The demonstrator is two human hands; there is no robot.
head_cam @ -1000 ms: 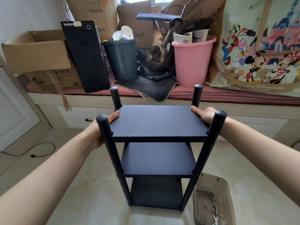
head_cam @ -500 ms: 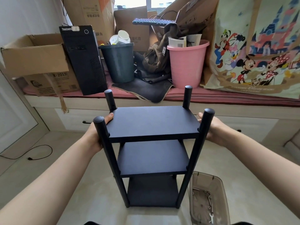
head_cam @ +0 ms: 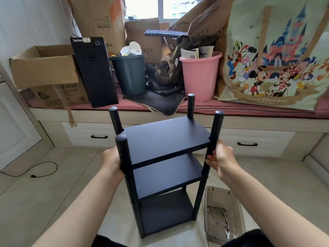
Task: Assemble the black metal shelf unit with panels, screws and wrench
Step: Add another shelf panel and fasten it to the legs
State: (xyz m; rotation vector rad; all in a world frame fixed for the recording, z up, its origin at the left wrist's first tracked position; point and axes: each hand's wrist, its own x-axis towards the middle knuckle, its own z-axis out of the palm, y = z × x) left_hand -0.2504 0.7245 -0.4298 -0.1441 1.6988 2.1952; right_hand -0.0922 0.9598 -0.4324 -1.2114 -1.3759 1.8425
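- The black shelf unit stands upright on the floor at the centre of the view, its four round posts rising above the top panel.
- Three panels are fitted between the posts: top, middle and bottom. All look seated and level, as far as this angle shows.
- The left hand is wrapped round the near left post at about 9 o'clock from the unit's middle, just below the top panel, gripping it.
- The right hand is at about 3 o'clock, beside the near right post. Its fingers are loosely spread and touch or nearly touch the post; motion blur hides which. It grasps nothing firmly.
- A clear plastic tray sits on the floor at 5 o'clock, just beside the unit's foot, holding a few screws and a small wrench.
- Judged from this, assembly looks essentially finished. The unit appears turned at an angle to the window seat at 12 o'clock.
- What seems left is a check for wobble or loose fasteners. The screws in the tray may be spares, or some may be unfitted; I cannot tell.
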